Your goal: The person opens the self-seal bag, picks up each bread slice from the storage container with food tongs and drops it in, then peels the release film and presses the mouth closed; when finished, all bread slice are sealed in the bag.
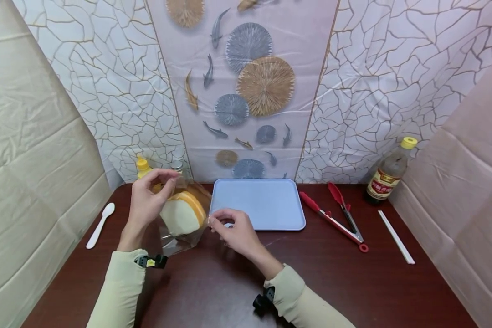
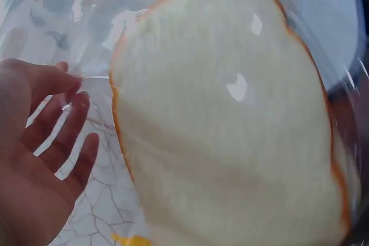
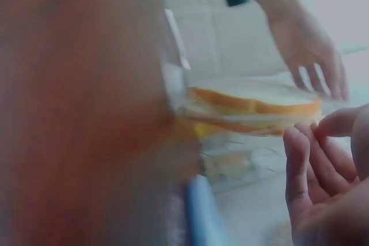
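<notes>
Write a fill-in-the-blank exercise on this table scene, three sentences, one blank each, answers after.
1. Both hands hold a clear bag of sliced ____.
2. The tongs right of the blue tray have ____ handles.
3. The dark bottle at the far right has a ____ cap.

Missing words: bread; red; yellow

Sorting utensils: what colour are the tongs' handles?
Red, on the tongs; the head view shows it best.

— What's the person wearing?
— Long pale yellow-green sleeves, one on each arm, rising from the bottom of the head view and ending at the wrists.
— Anything on the wrists?
— A small black device on each; the one at lower left carries a yellow mark.
— And the hands?
— The left hand [image 1: 145, 202] and right hand [image 1: 238, 234] are bare.
</notes>
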`<state>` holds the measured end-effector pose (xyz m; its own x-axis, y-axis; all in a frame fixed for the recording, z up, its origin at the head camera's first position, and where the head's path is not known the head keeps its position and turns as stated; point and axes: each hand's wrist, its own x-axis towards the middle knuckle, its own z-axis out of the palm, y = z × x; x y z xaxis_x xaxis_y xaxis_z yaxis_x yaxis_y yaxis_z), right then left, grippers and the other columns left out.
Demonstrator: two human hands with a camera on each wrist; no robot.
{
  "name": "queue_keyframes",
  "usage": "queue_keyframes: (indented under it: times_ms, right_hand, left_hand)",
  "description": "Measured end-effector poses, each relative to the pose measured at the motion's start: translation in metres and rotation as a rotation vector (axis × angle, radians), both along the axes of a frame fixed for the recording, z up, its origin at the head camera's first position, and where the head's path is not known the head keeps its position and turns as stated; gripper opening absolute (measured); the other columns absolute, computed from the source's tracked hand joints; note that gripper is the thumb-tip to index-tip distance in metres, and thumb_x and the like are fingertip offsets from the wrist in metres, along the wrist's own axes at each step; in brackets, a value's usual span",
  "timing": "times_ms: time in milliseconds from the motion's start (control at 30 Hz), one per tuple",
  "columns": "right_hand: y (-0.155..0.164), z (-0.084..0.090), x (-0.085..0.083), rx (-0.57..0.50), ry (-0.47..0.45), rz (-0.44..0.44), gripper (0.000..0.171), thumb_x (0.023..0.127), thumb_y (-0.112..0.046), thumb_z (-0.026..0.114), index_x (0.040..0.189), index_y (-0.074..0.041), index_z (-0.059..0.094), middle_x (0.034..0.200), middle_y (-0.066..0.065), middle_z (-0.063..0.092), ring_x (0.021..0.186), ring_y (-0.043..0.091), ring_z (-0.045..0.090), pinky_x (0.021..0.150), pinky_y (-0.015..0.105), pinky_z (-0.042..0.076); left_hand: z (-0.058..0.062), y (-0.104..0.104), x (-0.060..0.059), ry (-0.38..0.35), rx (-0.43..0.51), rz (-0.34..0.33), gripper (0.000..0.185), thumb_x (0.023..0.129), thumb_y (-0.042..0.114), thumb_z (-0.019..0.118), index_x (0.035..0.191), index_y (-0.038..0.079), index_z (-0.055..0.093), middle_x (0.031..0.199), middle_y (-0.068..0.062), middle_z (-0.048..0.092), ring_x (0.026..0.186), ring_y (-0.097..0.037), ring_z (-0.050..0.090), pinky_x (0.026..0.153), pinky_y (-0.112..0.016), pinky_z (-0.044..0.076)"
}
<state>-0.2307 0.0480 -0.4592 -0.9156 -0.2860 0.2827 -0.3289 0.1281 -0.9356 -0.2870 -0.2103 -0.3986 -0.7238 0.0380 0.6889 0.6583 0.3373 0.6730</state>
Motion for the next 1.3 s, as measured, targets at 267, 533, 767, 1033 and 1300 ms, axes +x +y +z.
queue_keyframes:
  times_ms: [267, 533, 767, 1033, 1300]
  right_hand:
    - [0.041, 0.046, -0.008, -0.079, 0.102, -0.148, 0.016, 0.103, -0.019, 0.075, 0.110, -0.005, 0.079, 0.099, 0.016, 0.078, 0.085, 0.013, 0.071, 0.066, 0.023, 0.058]
    - [0.083, 0.072, -0.015, -0.161, 0.148, -0.321, 0.017, 0.105, -0.024, 0.075, 0.112, -0.009, 0.079, 0.098, 0.006, 0.077, 0.066, 0.008, 0.058, 0.057, 0.020, 0.045]
    - [0.099, 0.083, -0.013, -0.186, 0.145, -0.270, 0.022, 0.108, -0.023, 0.069, 0.122, -0.007, 0.075, 0.108, 0.010, 0.078, 0.056, 0.013, 0.061, 0.044, 0.023, 0.043]
    - [0.095, 0.087, -0.009, -0.103, 0.242, -0.168, 0.021, 0.107, -0.022, 0.072, 0.122, -0.010, 0.079, 0.101, 0.016, 0.078, 0.075, 0.024, 0.068, 0.052, 0.030, 0.057]
    - [0.112, 0.094, -0.012, -0.274, 0.276, -0.262, 0.022, 0.108, -0.012, 0.068, 0.123, 0.003, 0.075, 0.096, 0.013, 0.079, 0.069, 0.012, 0.074, 0.060, 0.026, 0.063]
  left_hand:
    - [0.013, 0.020, 0.008, 0.040, 0.200, -0.077, 0.017, 0.100, -0.003, 0.074, 0.117, -0.003, 0.077, 0.110, -0.012, 0.079, 0.091, -0.010, 0.074, 0.074, -0.017, 0.058]
    - [0.015, 0.056, 0.020, -0.026, 0.332, -0.258, 0.021, 0.099, -0.005, 0.074, 0.120, -0.010, 0.071, 0.112, -0.016, 0.077, 0.091, -0.019, 0.078, 0.078, -0.035, 0.067]
    - [0.017, 0.072, 0.031, -0.087, 0.368, -0.334, 0.023, 0.099, -0.004, 0.074, 0.121, -0.010, 0.069, 0.109, -0.008, 0.079, 0.097, -0.018, 0.079, 0.083, -0.040, 0.067]
    - [0.021, 0.079, 0.038, -0.108, 0.362, -0.290, 0.024, 0.095, -0.002, 0.080, 0.118, -0.007, 0.073, 0.106, -0.006, 0.083, 0.096, -0.016, 0.081, 0.085, -0.030, 0.066]
    - [0.032, 0.075, 0.043, -0.031, 0.510, -0.263, 0.023, 0.092, -0.005, 0.082, 0.112, -0.010, 0.072, 0.103, -0.013, 0.084, 0.089, -0.020, 0.082, 0.081, -0.036, 0.067]
